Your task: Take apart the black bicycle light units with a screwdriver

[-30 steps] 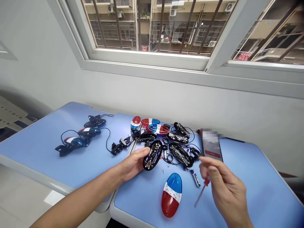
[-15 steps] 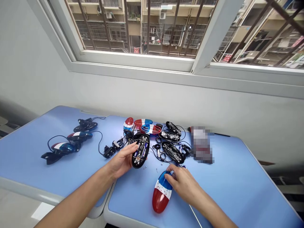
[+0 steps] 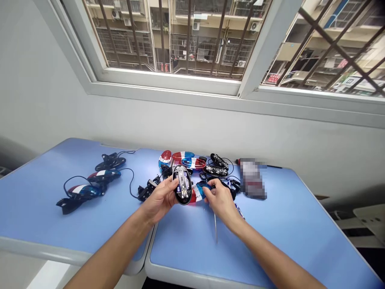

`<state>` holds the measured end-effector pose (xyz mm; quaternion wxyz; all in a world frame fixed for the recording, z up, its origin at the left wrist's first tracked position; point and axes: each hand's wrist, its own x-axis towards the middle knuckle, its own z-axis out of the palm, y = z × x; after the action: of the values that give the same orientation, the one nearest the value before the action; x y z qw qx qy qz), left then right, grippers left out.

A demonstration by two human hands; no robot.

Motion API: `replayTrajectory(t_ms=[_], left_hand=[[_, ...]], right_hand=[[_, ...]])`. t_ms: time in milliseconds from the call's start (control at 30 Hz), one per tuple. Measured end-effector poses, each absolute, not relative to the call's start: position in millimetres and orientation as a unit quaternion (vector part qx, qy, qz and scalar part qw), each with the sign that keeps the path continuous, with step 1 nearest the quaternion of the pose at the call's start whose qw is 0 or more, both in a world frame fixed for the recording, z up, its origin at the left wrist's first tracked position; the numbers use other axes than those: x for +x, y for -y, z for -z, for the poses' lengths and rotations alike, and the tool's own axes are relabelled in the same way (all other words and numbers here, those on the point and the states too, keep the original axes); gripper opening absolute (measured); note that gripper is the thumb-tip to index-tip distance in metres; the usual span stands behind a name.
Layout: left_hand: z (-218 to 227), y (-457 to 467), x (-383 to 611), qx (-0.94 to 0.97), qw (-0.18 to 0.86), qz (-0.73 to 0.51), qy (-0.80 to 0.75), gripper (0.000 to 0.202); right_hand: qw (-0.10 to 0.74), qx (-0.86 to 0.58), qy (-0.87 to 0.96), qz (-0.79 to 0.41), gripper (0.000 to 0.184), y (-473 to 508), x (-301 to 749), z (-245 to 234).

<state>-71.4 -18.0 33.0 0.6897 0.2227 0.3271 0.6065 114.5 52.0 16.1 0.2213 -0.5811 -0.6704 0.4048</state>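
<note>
My left hand (image 3: 161, 198) is closed around a black oval base (image 3: 182, 185) with a circuit board and batteries showing, held upright above the blue table (image 3: 285, 228). My right hand (image 3: 221, 199) grips a red, white and blue oval lens cover (image 3: 198, 193) and holds it right against the base. A thin screwdriver shaft (image 3: 215, 227) points down below my right hand toward the table.
Behind my hands lies a pile of more oval covers (image 3: 188, 157), black bases (image 3: 218, 161) and wires. Assembled lights with cables (image 3: 90, 182) lie at the left. A blurred phone (image 3: 252, 178) rests at the right. The seam between two tables (image 3: 152, 245) runs below my left wrist.
My right hand picked the lens cover off the table and brought it up to the base. My left hand turned the base more upright. The view shifted slightly.
</note>
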Motion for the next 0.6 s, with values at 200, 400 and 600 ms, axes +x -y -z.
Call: replayTrajectory(t_ms=[200,400,600], left_hand=[[-32,21,-71,0.252,0.694,-0.6,-0.307,0.033],[-27,18,-69,0.242,0.706,-0.593,-0.302,0.032],[-28,17,-67,0.245,0.693,-0.588,-0.339,0.031]], right_hand=[[0.173,-0.574,0.598,-0.533,0.013,-28,141,-21],[0.149,-0.598,0.546,-0.567,0.014,-12,158,-6],[0.266,-0.602,0.522,-0.543,0.016,-32,140,4]])
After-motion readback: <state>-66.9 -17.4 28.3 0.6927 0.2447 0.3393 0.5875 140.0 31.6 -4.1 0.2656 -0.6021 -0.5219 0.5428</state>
